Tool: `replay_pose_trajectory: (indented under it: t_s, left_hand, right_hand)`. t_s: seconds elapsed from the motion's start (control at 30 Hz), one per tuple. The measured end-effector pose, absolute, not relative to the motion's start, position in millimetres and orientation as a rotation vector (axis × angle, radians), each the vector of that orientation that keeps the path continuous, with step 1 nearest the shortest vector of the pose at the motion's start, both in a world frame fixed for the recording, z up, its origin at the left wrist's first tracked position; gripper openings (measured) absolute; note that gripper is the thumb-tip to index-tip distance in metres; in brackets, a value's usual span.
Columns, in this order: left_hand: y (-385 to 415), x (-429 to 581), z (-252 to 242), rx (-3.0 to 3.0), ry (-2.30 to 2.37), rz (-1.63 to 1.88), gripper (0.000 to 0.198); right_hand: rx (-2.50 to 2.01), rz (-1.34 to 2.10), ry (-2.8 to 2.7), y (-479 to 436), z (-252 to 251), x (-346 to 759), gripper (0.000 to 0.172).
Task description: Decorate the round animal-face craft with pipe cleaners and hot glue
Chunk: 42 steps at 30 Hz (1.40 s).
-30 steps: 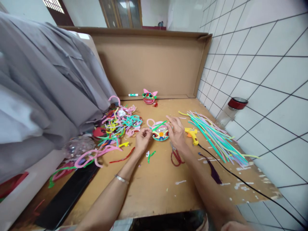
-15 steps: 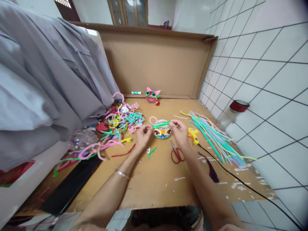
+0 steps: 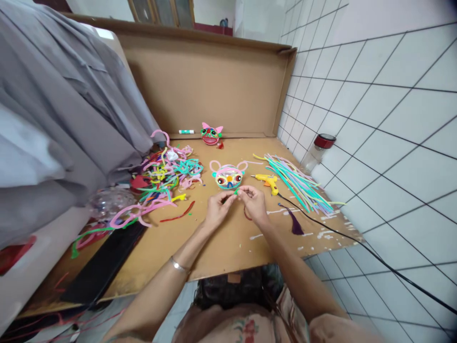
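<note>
My left hand (image 3: pixel 218 208) and my right hand (image 3: pixel 253 205) meet with fingertips pinched on a short green pipe cleaner (image 3: pixel 236 191), mostly covered by the fingers. Just beyond them stands a colourful animal face (image 3: pixel 229 177) made of pipe cleaners, with round eyes, an orange nose and two pink loop ears. Neither hand grips it. Under my right hand a red scissors handle (image 3: pixel 247 214) peeks out; the blades are hidden. A yellow glue gun (image 3: pixel 267 181) lies right of the face, its black cord trailing to the right.
Tangled pipe cleaners (image 3: pixel 174 171) pile up on the left, straight ones (image 3: pixel 300 183) on the right. A purple tassel (image 3: pixel 295 223), a red pipe cleaner (image 3: pixel 178 213), a black case (image 3: pixel 103 267) and a jar (image 3: pixel 317 150) lie around. A finished-looking face (image 3: pixel 210 135) sits by the cardboard wall (image 3: pixel 203 85).
My hands have drawn together and nearer to me, off the animal face. The longer green strip stretched between them no longer shows; a small green bit does. The camera view has shifted.
</note>
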State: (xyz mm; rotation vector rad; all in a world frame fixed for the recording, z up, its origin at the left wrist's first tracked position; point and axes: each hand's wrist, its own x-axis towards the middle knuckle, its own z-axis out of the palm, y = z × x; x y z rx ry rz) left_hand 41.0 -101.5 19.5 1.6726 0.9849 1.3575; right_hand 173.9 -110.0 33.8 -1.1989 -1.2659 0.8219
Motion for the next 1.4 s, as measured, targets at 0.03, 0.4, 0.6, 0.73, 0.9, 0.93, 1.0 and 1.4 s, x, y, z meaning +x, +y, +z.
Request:
replay_pose_trajectory:
  t_s: [0.03, 0.4, 0.6, 0.73, 0.9, 0.93, 1.0, 1.4]
  left_hand:
    - [-103, 43, 15, 1.599, 0.985, 1.343, 0.026]
    - [-107, 78, 10, 0.954, 0.848, 1.331, 0.041]
    - [-98, 79, 6, 0.974, 0.859, 1.307, 0.041]
    - [-95, 68, 7, 1.006, 0.862, 1.305, 0.039]
    - [-96, 64, 13, 0.979, 0.840, 1.350, 0.040]
    - [-95, 64, 15, 0.962, 0.833, 1.372, 0.040]
    - [-94, 63, 18, 0.921, 0.817, 1.426, 0.040]
    - [-84, 55, 20, 0.688, 0.740, 1.583, 0.035]
  right_hand:
    - [-1.281, 0.763, -1.308, -111, 32, 178, 0.018]
    - [-2.445, 0.043, -1.530, -61, 59, 255, 0.054]
    - [-2.494, 0.153, -1.368, -47, 44, 262, 0.052]
    - [-2.455, 0.134, -1.242, -60, 42, 268, 0.053]
    - [-2.102, 0.131, -1.020, -83, 39, 257, 0.047]
    - [-2.024, 0.148, -1.031, -86, 39, 252, 0.043]
    - [-1.875, 0.174, -1.068, -87, 38, 241, 0.037]
    - [-1.728, 0.009, -1.247, -97, 6, 191, 0.051]
